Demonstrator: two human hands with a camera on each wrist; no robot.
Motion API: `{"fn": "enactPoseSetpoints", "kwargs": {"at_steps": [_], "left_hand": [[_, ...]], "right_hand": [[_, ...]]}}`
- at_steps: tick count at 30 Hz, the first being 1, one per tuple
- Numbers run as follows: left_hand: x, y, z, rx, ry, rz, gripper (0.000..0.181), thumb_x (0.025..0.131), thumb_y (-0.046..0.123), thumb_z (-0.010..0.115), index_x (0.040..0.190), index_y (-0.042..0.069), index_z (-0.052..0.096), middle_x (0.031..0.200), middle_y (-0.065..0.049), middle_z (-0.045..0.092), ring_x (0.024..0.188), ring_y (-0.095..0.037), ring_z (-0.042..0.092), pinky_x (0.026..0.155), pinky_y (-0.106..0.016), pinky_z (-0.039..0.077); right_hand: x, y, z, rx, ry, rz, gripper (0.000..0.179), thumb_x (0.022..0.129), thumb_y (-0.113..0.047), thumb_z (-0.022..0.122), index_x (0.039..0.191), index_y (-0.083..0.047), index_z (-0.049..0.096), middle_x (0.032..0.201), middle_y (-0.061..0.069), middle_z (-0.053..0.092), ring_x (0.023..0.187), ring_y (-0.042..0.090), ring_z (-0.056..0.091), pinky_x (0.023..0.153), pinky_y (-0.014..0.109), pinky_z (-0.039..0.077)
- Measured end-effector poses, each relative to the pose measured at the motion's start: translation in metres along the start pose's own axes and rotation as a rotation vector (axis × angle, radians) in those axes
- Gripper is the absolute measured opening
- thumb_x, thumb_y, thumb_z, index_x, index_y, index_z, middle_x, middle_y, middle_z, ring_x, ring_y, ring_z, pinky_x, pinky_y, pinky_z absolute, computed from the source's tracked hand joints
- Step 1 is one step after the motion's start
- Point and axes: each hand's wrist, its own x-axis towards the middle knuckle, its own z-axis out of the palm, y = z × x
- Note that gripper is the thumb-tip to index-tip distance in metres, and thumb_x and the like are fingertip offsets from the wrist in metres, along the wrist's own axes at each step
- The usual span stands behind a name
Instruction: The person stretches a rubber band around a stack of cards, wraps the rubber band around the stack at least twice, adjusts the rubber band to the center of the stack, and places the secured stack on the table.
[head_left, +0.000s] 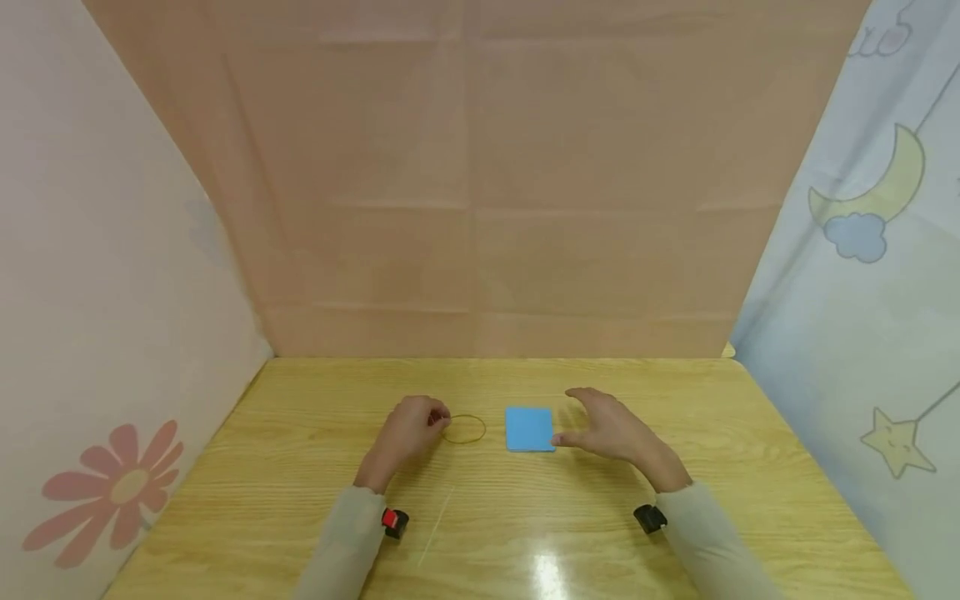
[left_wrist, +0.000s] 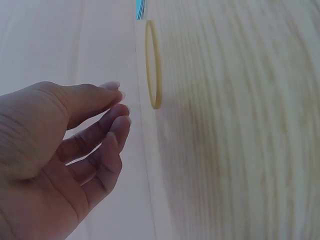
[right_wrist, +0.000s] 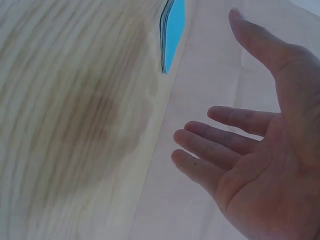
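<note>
A yellow band (left_wrist: 158, 70) lies between the blue stack (head_left: 528, 429) and the left hand (head_left: 411, 425), fingers seemingly empty; right of the stack, the right hand (head_left: 611, 427) spreads, released.

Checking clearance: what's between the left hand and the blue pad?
Head view: a thin yellow loop lies between the left hand and blue pad, then bare table up to the pad.

Head view: tabletop (head_left: 468, 517), 6 o'clock, wood-grained, smooth, glossy where glare falls. Backdrop (head_left: 472, 167), 12 o'clock, matt, creased, cloth or paper unclear. Left hanging (head_left: 112, 250), 9 o'clock, and right hanging (head_left: 840, 333), 3 o'clock: matt, cloth-like, printed. Blue square stack (head_left: 529, 429): smooth, matt, paper-like. Yellow band (left_wrist: 158, 70): smooth, rubber-like. Sleeves (head_left: 341, 542): matt, soft-looking cloth.
</note>
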Motion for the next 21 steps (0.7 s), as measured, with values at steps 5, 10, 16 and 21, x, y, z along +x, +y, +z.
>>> {"fn": "enactPoseSetpoints", "kwargs": {"at_steps": [5, 10, 16, 21], "left_hand": [[0.002, -0.003, 0.004, 0.02, -0.003, 0.01, 0.013, 0.1, 0.013, 0.073, 0.108, 0.007, 0.081, 0.097, -0.004, 0.078, 0.078, -0.01, 0.065, 0.069, -0.031, 0.058], [0.003, -0.001, 0.005, 0.012, -0.01, 0.001, 0.018, 0.099, 0.013, 0.074, 0.114, 0.004, 0.079, 0.102, -0.008, 0.078, 0.084, -0.017, 0.07, 0.073, -0.035, 0.062], [0.003, 0.002, 0.006, 0.02, -0.025, -0.005, 0.027, 0.1, 0.014, 0.074, 0.123, 0.0, 0.075, 0.112, -0.013, 0.075, 0.099, -0.028, 0.073, 0.085, -0.043, 0.064], [0.005, 0.003, 0.007, 0.047, -0.032, -0.002, 0.029, 0.1, 0.014, 0.073, 0.125, -0.001, 0.074, 0.115, -0.014, 0.074, 0.104, -0.029, 0.072, 0.089, -0.044, 0.063]], "right_hand": [[0.004, -0.004, 0.005, 0.001, -0.025, -0.016, 0.091, 0.089, -0.05, 0.082, 0.153, 0.005, 0.047, 0.154, 0.025, 0.055, 0.14, 0.047, 0.054, 0.113, 0.063, 0.048], [0.011, -0.007, 0.013, -0.014, -0.049, -0.039, 0.09, 0.09, -0.049, 0.082, 0.152, 0.006, 0.048, 0.153, 0.026, 0.056, 0.14, 0.046, 0.055, 0.114, 0.061, 0.048], [0.015, -0.011, 0.019, -0.047, -0.061, -0.078, 0.087, 0.09, -0.045, 0.083, 0.149, 0.009, 0.05, 0.149, 0.027, 0.059, 0.137, 0.044, 0.058, 0.112, 0.058, 0.051], [0.017, -0.011, 0.024, -0.075, -0.065, -0.102, 0.082, 0.092, -0.04, 0.083, 0.148, 0.01, 0.051, 0.147, 0.027, 0.061, 0.134, 0.043, 0.061, 0.109, 0.056, 0.053]]}}
